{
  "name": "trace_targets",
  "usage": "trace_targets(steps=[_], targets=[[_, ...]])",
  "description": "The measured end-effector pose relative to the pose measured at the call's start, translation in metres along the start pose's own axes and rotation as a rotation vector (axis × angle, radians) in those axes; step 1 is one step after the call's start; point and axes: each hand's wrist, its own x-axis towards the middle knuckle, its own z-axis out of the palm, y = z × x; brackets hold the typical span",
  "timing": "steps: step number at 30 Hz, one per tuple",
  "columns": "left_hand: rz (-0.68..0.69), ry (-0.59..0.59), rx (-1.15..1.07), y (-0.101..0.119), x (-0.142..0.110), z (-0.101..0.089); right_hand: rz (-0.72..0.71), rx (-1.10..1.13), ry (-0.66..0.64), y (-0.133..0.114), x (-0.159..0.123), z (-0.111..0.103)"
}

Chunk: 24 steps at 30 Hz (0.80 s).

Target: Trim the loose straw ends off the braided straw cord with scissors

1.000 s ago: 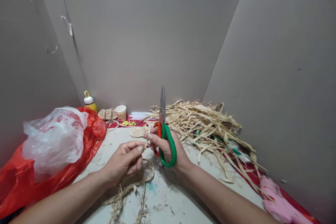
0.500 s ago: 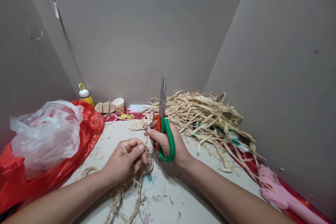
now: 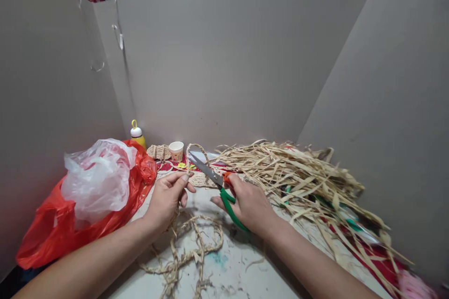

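Note:
Between thumb and fingertips my left hand pinches a twisted straw cord, which arches up in a loop above the hand. My right hand grips scissors with green and orange handles. Their blades point up and left, with the tips near the cord loop. Behind the hands lies a flat woven straw piece, partly covered by the blades. More braided cord lies in loose loops on the white table below my hands.
A pile of dry straw strips spreads at the right. On the left sit a red plastic bag and a clear bag. Toward the wall stand a yellow bottle, a paper cup and another woven piece.
The scissors have tilted from upright to pointing left, toward the cord. My hands have moved apart, and the cord now loops above my left hand. The view has tipped up and turned left.

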Motion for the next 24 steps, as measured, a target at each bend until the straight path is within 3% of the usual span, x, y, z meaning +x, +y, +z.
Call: trace_targets(steps=[9, 19, 24], targets=[[0.073, 0.002, 0.050, 0.0000, 0.0026, -0.0034, -0.141, -0.160, 0.071, 0.0053, 0.0016, -0.0014], [0.071, -0.008, 0.082, 0.0043, 0.0016, -0.0036, -0.197, -0.175, 0.188, 0.0076, 0.0005, -0.0005], [0.078, -0.038, 0.048, 0.0046, 0.0016, -0.0044, -0.175, -0.177, 0.166, 0.0091, 0.0007, 0.0013]])
